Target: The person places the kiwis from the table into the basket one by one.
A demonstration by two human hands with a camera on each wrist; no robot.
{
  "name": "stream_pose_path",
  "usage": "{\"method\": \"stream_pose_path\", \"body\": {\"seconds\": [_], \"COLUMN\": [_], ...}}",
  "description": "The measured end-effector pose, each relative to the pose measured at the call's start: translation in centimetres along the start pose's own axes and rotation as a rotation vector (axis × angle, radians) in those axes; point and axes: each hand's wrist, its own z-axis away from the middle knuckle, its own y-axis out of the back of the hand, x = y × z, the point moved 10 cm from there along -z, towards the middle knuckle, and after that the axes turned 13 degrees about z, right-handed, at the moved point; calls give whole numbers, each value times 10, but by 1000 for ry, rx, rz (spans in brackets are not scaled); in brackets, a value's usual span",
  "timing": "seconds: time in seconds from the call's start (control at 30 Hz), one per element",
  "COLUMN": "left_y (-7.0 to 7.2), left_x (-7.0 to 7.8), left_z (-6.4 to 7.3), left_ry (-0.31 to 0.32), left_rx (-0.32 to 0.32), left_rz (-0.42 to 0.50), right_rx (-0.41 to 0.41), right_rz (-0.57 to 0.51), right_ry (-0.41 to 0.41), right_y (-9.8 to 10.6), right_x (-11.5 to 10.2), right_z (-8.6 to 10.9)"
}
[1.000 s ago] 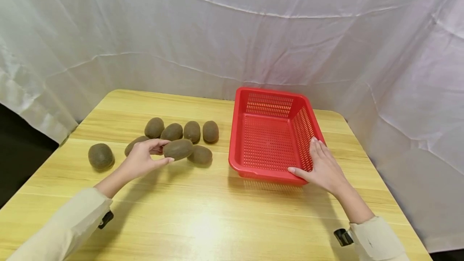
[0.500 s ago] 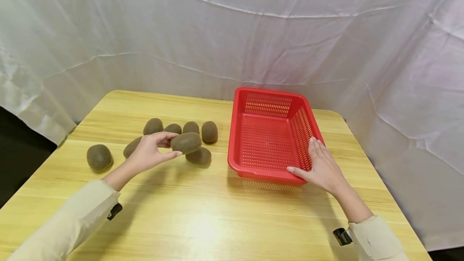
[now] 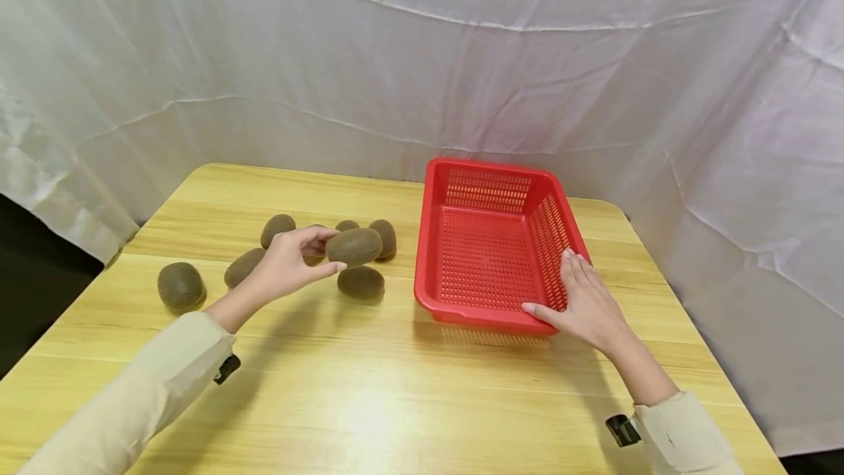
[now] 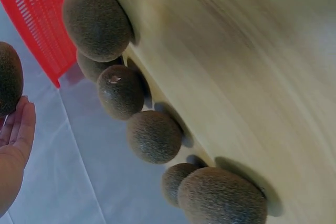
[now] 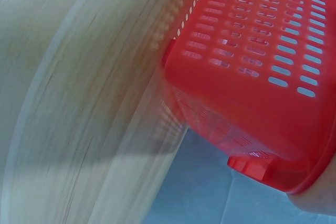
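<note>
My left hand (image 3: 290, 262) holds a brown, fuzzy kiwi (image 3: 354, 246) between thumb and fingers, raised above the table. The same held kiwi (image 4: 9, 80) is cut off at the left edge of the left wrist view. Just below it in the head view lies another kiwi (image 3: 360, 283). Several more kiwis (image 3: 385, 239) lie behind the left hand, partly hidden by it and the held one. On the right, a red plastic basket (image 3: 430, 240) with slotted walls has nothing inside. My right hand (image 3: 587, 306) rests on its near right corner, fingers straight over the side rim, thumb on the front rim.
One kiwi (image 3: 181, 286) lies apart at the far left, with another kiwi (image 3: 242, 268) beside the left wrist. The light wooden table (image 3: 369, 372) ends before a hanging white cloth (image 3: 369, 79) behind and at the right.
My left hand has carried the kiwi right and slightly away from me, over the lying kiwis and closer to the basket. The right hand and the basket have stayed in place.
</note>
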Motion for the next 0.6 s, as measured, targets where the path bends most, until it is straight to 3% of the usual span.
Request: {"method": "stream_pose_path", "body": {"seconds": [0.6], "left_y": [-18], "left_x": [15], "left_z": [-18], "left_ry": [20], "left_rx": [-40], "left_rz": [25], "right_rx": [-3], "right_rz": [15], "right_ry": [2], "right_y": [-1], "right_x": [1], "right_z": [0]}}
